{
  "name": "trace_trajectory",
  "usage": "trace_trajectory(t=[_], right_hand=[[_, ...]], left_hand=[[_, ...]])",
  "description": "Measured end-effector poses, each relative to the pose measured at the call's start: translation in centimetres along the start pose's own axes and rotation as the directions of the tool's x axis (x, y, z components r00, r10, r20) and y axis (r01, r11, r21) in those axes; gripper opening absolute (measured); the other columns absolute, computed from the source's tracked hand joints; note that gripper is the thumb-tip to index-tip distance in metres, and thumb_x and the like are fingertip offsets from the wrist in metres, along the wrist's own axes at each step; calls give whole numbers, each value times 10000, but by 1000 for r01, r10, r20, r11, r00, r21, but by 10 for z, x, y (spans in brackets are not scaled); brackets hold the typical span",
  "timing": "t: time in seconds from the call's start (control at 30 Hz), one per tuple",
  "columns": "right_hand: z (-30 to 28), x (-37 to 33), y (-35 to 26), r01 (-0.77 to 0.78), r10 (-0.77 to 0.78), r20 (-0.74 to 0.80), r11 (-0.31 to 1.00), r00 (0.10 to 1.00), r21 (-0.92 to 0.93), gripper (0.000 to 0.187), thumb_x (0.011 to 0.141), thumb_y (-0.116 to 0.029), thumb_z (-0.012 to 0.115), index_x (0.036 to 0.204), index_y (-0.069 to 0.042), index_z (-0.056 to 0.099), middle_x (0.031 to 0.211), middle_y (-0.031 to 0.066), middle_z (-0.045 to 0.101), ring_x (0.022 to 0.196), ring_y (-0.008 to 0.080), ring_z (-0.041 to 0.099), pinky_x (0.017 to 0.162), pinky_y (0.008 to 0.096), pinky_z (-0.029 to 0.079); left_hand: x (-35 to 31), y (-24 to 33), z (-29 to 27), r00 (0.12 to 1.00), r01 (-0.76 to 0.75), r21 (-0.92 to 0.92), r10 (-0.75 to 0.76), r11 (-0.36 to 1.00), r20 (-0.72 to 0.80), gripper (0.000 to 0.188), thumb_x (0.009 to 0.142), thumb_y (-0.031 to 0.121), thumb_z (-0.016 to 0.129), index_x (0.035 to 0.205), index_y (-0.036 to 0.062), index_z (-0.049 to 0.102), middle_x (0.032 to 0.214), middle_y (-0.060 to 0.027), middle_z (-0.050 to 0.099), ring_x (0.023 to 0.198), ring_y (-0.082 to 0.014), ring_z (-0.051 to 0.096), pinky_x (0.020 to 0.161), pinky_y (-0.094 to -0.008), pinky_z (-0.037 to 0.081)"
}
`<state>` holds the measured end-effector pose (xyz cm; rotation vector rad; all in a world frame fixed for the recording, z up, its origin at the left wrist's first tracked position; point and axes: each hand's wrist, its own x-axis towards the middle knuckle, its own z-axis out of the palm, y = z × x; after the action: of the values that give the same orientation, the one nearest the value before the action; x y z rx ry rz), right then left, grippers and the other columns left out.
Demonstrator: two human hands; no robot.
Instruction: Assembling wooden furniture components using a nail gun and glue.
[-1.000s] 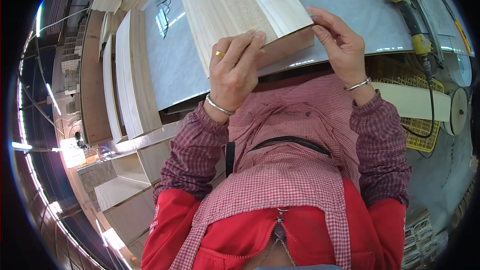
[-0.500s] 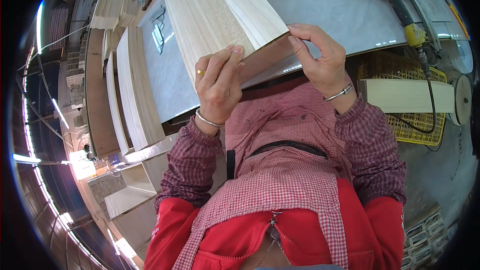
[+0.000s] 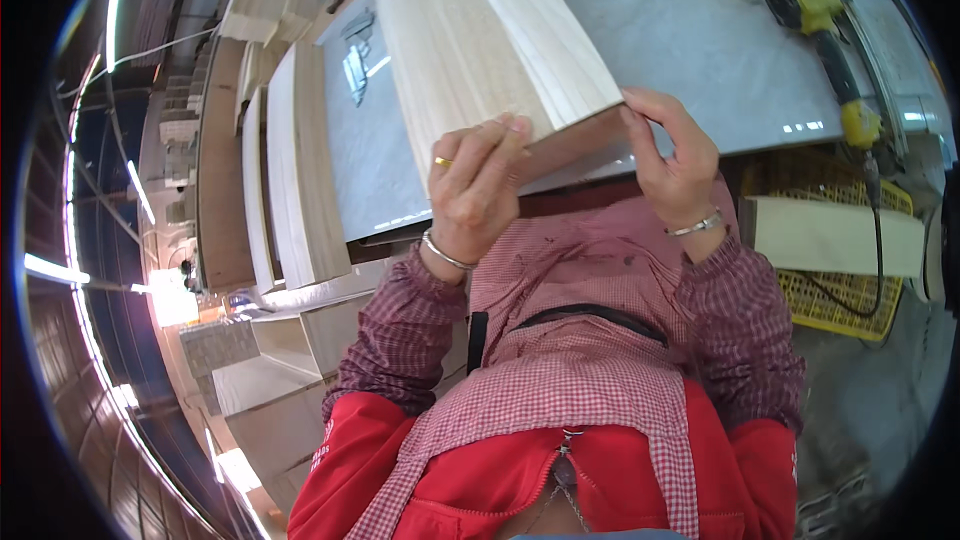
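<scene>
- The grey tabletop [image 3: 720, 70] spreads before you.
- The pale wooden piece [image 3: 460, 50] lies over it, its near end toward you.
- Your left grip [image 3: 475, 185] curls at that end's edge; whether it clamps, I cannot tell.
- Your right grip [image 3: 680, 165] pinches the near right corner.
- Small metal pieces [image 3: 356, 70] lie left.

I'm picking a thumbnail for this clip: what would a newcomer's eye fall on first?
Probably the pale wooden piece at top center, with the left hand at its near edge and the right hand at its right corner. Next, the bright red jacket at the bottom, under a checked apron. The yellow-and-black tool at upper right also stands out.
</scene>
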<state>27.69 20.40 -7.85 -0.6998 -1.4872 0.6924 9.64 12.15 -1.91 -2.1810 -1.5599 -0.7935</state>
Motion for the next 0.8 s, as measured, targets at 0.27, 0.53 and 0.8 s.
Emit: trace_trajectory(t=[0.27, 0.53, 0.8], right_hand=[[-3, 0, 1, 68, -68, 44, 998, 997, -17, 220, 770, 73, 642, 978, 1, 646, 951, 90, 687, 756, 204, 638, 683, 268, 507], [-5, 0, -2, 70, -70, 42, 998, 997, -1, 238, 760, 91, 632, 982, 7, 649, 957, 108, 685, 760, 211, 638, 680, 275, 511], [-2, 0, 2, 103, -102, 26, 995, 994, -17, 280, 733, 111, 623, 992, 9, 654, 964, 107, 682, 695, 178, 612, 615, 252, 497]], left_hand=[[2, 1, -5, 1000, 13, 8, -13, 1000, 19, 334, 722, -9, 700, 1053, 38, 693, 1004, -61, 663, 855, -181, 612, 769, -273, 449], [0, 3, -4, 1000, 4, 11, -4, 1000, 11, 371, 701, -26, 684, 1066, 40, 684, 1054, -46, 653, 862, -178, 601, 787, -270, 465], [1, 1, -5, 1000, 12, 1, -12, 1000, 10, 311, 723, -16, 697, 1029, 37, 701, 1013, -55, 663, 851, -181, 601, 772, -277, 459]])
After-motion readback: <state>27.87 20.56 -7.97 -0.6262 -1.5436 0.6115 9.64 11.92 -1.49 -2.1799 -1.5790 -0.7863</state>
